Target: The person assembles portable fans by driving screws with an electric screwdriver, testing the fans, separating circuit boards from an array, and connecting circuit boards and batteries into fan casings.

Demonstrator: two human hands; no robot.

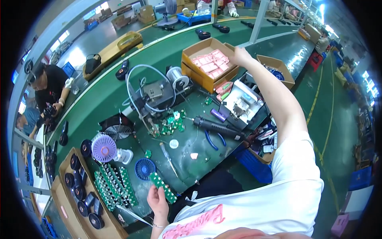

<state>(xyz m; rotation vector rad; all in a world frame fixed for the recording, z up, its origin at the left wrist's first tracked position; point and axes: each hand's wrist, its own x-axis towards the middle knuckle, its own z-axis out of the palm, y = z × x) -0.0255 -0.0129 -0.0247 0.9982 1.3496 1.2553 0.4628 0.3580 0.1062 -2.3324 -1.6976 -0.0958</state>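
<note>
The fingers of the left hand pinch the green circuit strip at lower centre; a lax hold could drop it. At upper centre, the right hand meets the carton, finger closure unclear; tugging might spill pink parts.

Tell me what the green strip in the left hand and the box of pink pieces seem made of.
Green strip: probably rigid circuit-board laminate, perhaps smooth-finished, given its flat green face with pale spots. Box: likely cardboard, matte, judging by its thin brown walls.
</note>
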